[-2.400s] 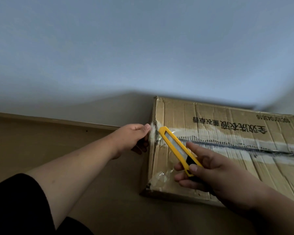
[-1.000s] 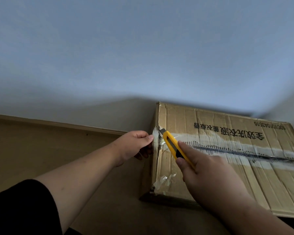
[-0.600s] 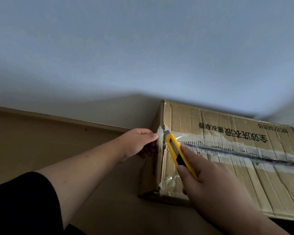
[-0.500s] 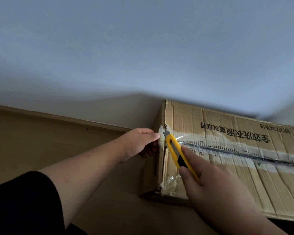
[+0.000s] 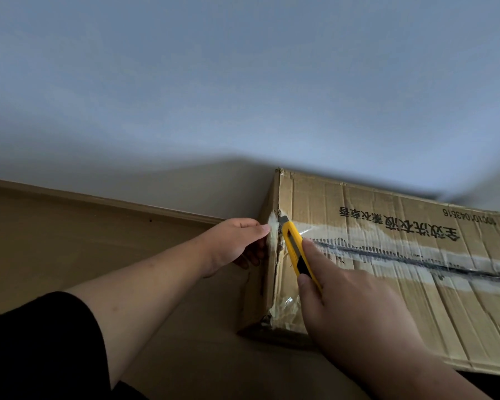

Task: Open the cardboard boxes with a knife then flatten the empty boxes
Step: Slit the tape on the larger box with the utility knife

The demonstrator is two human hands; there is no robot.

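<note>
A brown cardboard box (image 5: 387, 272) with black printed characters lies on the floor at the right, its top seam covered in clear tape. My right hand (image 5: 355, 319) grips a yellow utility knife (image 5: 293, 245), forefinger along its back, the tip at the box's top left edge where the tape wraps over. My left hand (image 5: 237, 241) holds the box's left end, thumb tip pressed at the torn tape on the edge, its fingers curled against the side.
The box stands close to a pale wall (image 5: 243, 96) with a skirting board (image 5: 98, 199) running along the tan floor (image 5: 70, 249). My black sleeve (image 5: 38, 347) fills the lower left corner.
My right hand has slid up the knife handle and brought the tip to the box's left edge. The left hand has stayed at the edge. The view has shifted slightly.
</note>
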